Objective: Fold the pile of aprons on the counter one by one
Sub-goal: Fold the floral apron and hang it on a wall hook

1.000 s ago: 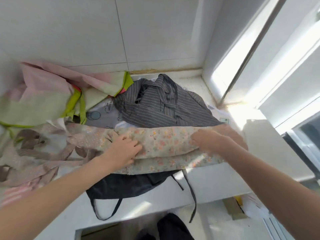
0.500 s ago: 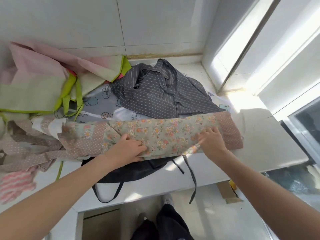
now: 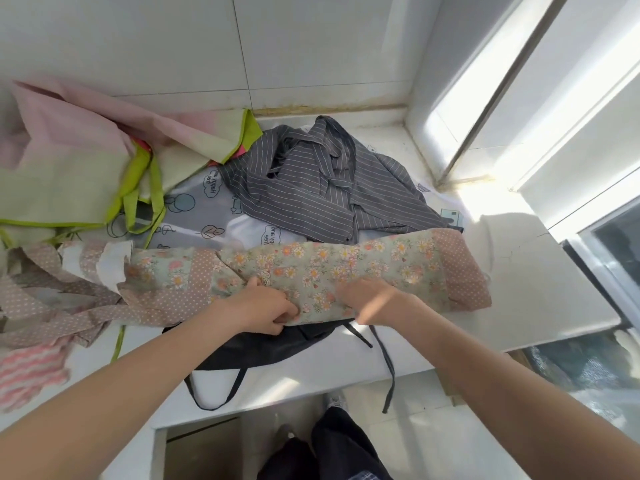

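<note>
Now the white stone counter (image 3: 540,271) carries the heap, with the long floral cotton apron trimmed in pink polka dots (image 3: 346,268) lying folded into a band along its near edge over a black apron (image 3: 256,344). Judging by this, a lengthwise fold is done and the next move calls for bringing one end across. Left hand (image 3: 263,310) pinches the band's near hem with curled fingers; right hand (image 3: 370,303) seems to grip it likewise.
</note>
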Motion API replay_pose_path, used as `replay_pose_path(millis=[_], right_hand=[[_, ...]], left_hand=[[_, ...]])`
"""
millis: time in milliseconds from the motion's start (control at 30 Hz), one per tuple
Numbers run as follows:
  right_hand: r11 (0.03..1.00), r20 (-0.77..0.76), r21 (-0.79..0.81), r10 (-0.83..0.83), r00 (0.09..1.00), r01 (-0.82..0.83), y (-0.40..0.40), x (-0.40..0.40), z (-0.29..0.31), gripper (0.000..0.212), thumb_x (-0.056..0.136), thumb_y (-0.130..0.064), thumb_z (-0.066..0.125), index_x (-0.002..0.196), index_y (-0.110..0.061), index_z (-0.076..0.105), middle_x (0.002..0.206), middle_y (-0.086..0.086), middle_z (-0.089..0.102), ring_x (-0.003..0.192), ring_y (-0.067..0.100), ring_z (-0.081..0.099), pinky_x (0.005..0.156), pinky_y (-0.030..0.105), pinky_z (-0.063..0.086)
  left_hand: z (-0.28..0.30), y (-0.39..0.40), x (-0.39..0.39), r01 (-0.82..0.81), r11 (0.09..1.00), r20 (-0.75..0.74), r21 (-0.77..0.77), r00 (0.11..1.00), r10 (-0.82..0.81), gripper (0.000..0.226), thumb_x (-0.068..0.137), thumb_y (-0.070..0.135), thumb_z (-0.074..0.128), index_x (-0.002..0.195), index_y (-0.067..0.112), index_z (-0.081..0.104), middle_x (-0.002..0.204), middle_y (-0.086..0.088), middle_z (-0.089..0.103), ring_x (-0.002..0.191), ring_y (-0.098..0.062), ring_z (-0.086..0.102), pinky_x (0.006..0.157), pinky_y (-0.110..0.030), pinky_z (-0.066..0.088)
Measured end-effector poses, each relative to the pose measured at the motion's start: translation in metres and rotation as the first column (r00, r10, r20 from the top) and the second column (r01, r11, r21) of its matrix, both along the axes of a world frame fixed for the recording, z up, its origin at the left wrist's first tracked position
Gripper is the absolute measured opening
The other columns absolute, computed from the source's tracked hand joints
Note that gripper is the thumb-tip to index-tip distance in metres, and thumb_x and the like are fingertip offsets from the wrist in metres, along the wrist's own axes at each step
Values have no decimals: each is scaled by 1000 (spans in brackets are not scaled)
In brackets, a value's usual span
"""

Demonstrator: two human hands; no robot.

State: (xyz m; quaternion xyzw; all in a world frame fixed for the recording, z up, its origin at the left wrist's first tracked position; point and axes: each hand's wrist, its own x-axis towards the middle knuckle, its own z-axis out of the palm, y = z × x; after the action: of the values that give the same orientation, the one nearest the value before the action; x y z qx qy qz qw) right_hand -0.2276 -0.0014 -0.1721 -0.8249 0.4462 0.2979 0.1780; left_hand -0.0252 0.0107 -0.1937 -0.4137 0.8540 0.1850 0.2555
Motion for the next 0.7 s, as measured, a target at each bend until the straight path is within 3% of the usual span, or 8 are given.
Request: replay_pose_path(millis=[100,167,267,333,467,567,633,700], right_hand=[[997,-118,66,-34,992,42,0,3,-7,47,89,5,40,127,-23,43,104,7,51,114,29,48,103,50,31],[995,-125,84,-39,991,50,-1,4,-9,26,87,2,42,106,-14,50,92,4,46,113,27,47,104,52,31],[984,-130,166,-44,990,65,-3,7,-1,5,86,-9,46,82,-9,48,81,3,43,88,21,49,89,43,38],[980,-47,175,-92,995,99,-8,8,11,24,90,-14,46,67,-10,41,70,1,42,63,16,43,64,27,41],[860,430,-467,16,902,208,-18,11,-1,26,90,-11,38,94,-5,63,91,7,60,85,24,58,68,30,47],[893,323,-408,-55,945,191,-11,8,-32,52,86,-33,29,113,-8,67,124,8,63,116,26,59,95,49,46],[909,246,-357,-130,960,215,-11,-8,-56,64,93,-51,18,147,-18,32,155,-1,24,143,25,21,113,58,12],[890,222,-270,-314,923,368,-23,-41,-69,65,93,-60,3,146,-30,-17,152,-10,-26,141,24,-24,108,58,-17]], left_hand=[[10,-3,1,-137,984,-125,114,981,151,13,89,38,55,84,26,53,89,10,50,89,-12,50,89,-33,31],[19,-7,-8,-274,961,-338,-22,907,251,25,91,43,52,111,28,56,109,8,48,100,-10,46,89,-25,38],[20,-18,-29,-296,910,-328,-290,924,196,71,92,56,39,150,26,9,156,1,5,142,-22,7,115,-42,12],[5,-19,-40,-237,946,-122,-221,969,215,95,85,69,35,146,22,-23,152,-2,-30,140,-30,-25,113,-58,-7],[-27,-20,-45,-274,944,25,-185,959,283,103,82,75,28,130,15,-39,147,-10,-38,136,-40,-30,107,-60,-14],[-29,-19,-47,-314,945,0,-95,949,315,102,82,73,31,129,17,-40,138,-5,-47,134,-38,-35,108,-59,-17],[-33,-22,-44,-321,944,-26,-75,947,320,104,81,74,32,133,17,-39,136,-5,-49,130,-36,-40,109,-58,-18],[-34,-23,-41,-316,946,-18,-68,949,315,107,80,76,31,135,17,-39,136,-6,-50,126,-35,-43,109,-58,-19]])
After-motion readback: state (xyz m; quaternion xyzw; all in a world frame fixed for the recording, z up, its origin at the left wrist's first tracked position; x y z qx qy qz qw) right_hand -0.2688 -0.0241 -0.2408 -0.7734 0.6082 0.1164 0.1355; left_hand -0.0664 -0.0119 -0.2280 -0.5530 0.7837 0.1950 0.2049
